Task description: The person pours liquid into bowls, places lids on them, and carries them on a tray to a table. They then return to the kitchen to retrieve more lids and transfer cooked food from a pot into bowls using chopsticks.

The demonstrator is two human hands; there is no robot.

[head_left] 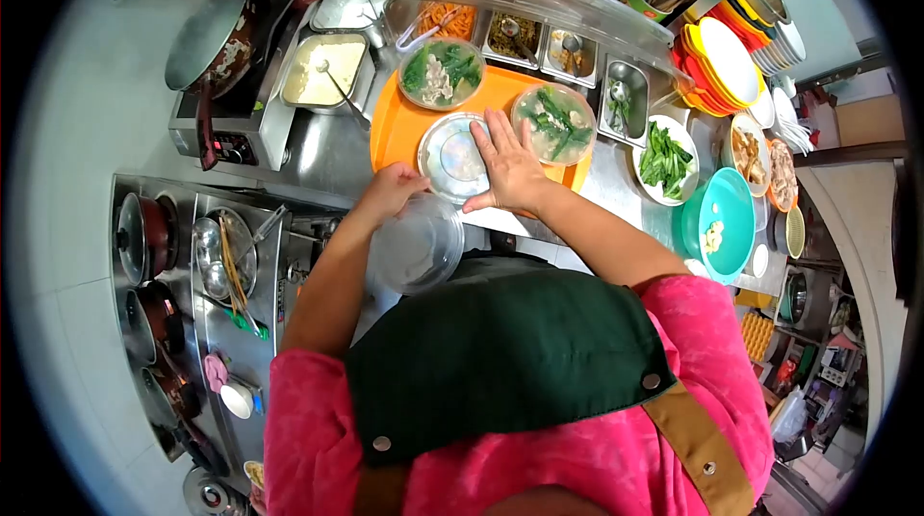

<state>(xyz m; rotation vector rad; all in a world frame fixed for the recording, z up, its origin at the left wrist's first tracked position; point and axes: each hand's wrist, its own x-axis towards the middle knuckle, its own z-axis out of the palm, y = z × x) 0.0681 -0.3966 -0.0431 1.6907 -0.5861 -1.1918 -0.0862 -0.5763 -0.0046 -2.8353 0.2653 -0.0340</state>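
Note:
On an orange tray (pixel 387 136) stand two round bowls of soup with green leaves: one bowl (pixel 441 73) at the back left with pale meat, another bowl (pixel 553 124) on the right. In front of them is a third round bowl (pixel 452 158) with a clear, shiny lid over it. My right hand (pixel 512 167) is open, fingers spread, lying against this lid's right edge. At its front left is my left hand (pixel 393 191), fingers closed on a clear round plastic lid (pixel 417 246) that hangs below the tray's edge. The left fingertips are partly hidden.
Metal pans of food line the back, including a shredded carrot pan (pixel 445 20) under a clear cover (pixel 539 6). A pan (pixel 207 39) sits on a cooker at left. Right are a plate of greens (pixel 666 162), a teal bowl (pixel 717 213) and stacked plates (pixel 722 64).

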